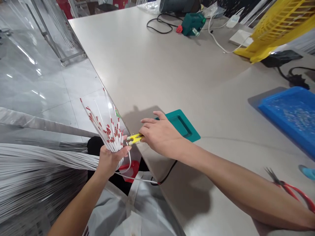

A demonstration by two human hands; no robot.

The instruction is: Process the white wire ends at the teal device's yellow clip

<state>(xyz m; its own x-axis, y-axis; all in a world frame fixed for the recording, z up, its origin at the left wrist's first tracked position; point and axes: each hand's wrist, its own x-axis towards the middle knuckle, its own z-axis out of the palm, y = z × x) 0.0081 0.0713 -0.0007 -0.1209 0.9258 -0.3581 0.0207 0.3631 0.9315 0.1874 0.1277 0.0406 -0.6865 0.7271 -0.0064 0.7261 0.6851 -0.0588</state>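
Note:
My left hand (pixel 112 159) is wrapped round a thick bundle of white cables (pixel 114 144), whose ends stand up and show red tips. One cable loops out below the hand toward the table edge. A small yellow wire stripper (pixel 135 139) reaches from the fingers of my right hand (pixel 159 135) to the thumb and fingertips of my left hand. One white cable runs up to its end there. My right fingers are closed on the stripper, partly hiding it. Just beyond that hand, a teal tray (pixel 195 136) lies on the table, partly covered.
Long white cables (pixel 49 155) trail off to the left. On the table (pixel 137 62) are a blue tray (pixel 275 108), red-handled pliers (pixel 286 186), a yellow fan (pixel 268 36) and a green device (pixel 193 24) with cords. A metal rack (pixel 52 46) stands on the floor.

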